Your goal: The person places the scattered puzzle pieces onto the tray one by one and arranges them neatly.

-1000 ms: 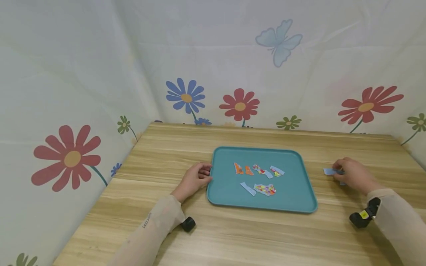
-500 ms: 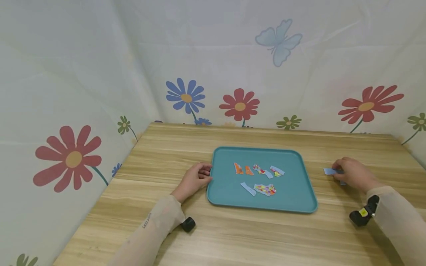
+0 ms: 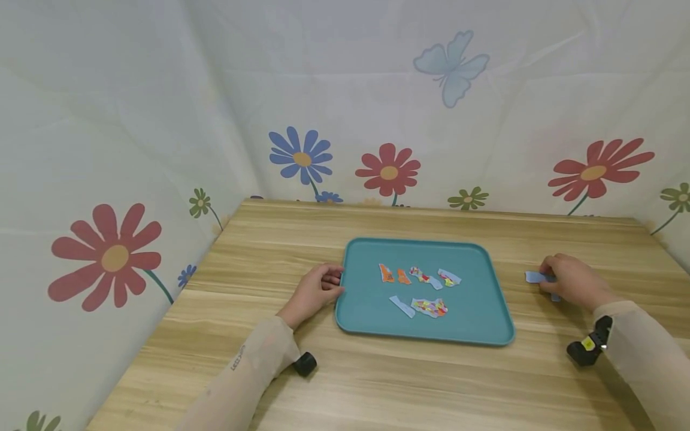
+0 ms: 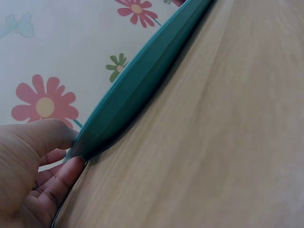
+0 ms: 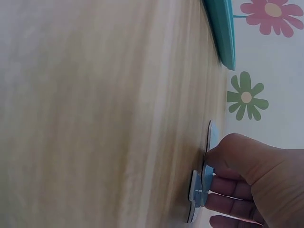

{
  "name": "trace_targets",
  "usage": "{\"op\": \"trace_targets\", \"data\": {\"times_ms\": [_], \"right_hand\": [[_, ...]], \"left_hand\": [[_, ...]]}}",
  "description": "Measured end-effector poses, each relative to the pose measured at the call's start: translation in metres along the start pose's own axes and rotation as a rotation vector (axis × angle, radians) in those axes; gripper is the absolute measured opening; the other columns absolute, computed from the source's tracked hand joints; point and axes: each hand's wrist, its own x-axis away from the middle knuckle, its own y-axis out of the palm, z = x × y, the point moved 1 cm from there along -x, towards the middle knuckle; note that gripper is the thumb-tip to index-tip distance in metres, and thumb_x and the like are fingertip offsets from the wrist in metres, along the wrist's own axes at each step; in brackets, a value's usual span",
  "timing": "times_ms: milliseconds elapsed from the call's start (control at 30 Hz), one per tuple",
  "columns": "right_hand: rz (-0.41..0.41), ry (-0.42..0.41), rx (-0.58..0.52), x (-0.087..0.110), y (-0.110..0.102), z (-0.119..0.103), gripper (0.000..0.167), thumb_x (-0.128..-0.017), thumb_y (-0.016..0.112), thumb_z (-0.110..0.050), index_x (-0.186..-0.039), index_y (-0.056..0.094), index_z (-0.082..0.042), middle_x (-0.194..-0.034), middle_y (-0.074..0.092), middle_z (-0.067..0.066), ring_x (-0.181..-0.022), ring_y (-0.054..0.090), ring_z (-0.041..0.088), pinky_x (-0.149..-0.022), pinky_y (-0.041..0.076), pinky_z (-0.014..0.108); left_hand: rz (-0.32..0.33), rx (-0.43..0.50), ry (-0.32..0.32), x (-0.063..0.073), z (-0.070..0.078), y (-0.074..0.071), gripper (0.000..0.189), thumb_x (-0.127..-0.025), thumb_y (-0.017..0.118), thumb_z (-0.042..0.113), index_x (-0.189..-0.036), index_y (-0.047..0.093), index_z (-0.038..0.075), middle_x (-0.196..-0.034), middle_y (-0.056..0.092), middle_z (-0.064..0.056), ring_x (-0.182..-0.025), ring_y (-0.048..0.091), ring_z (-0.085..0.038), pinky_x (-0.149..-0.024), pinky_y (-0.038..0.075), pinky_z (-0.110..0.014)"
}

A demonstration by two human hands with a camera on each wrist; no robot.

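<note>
My left hand (image 3: 312,290) grips the left edge of a teal tray (image 3: 474,323), with thumb and fingertips at the rim. In the left wrist view that hand (image 4: 35,166) meets the tray (image 4: 128,95) at its corner. Away to the right of the tray, my right hand (image 3: 577,281) pinches a light-blue flat piece (image 3: 535,277) low over the table. The right wrist view has its thumb and fingers (image 5: 228,185) on either side of this piece (image 5: 213,137), and another small light-blue piece (image 5: 194,183) lies against it. The palm side is partly hidden.
On the tray lie several torn-looking flat pieces, among them an orange one (image 3: 386,273), a multicoloured one (image 3: 429,307) and a pale-blue strip (image 3: 401,306). The wooden table (image 3: 431,389) backs onto a flower-printed curtain (image 3: 345,90). Black cameras (image 3: 305,363) are strapped to both wrists.
The light-blue piece at my right fingers has turned slightly, showing a bit more of its face. My left hand, the tray and the pieces on it stay put.
</note>
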Motion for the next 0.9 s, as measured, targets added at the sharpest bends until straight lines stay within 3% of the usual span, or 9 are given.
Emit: {"op": "trace_targets", "data": {"times_ms": [533,900], "right_hand": [[0.017,-0.006,0.069,0.0015,0.0001,-0.001,0.033,-0.081,0.072,-0.017,-0.101,0.062,0.007,-0.089,0.062,0.017,-0.076,0.057,0.023,-0.076,0.054,0.05],[0.058,0.021,0.02,0.0057,-0.0085,-0.0081,0.035,-0.083,0.071,-0.016,-0.105,0.061,0.009,-0.093,0.062,0.021,-0.076,0.057,0.024,-0.07,0.054,0.048]], "left_hand": [[-0.007,0.022,-0.009,0.0013,0.0015,0.0005,0.042,-0.086,0.07,0.004,-0.126,0.058,0.002,-0.112,0.061,-0.014,-0.097,0.063,-0.02,-0.084,0.056,-0.029],[-0.006,0.016,0.001,-0.0004,-0.0021,0.0,0.041,-0.086,0.07,0.005,-0.126,0.059,0.002,-0.114,0.061,-0.014,-0.097,0.063,-0.02,-0.083,0.056,-0.028]]}}
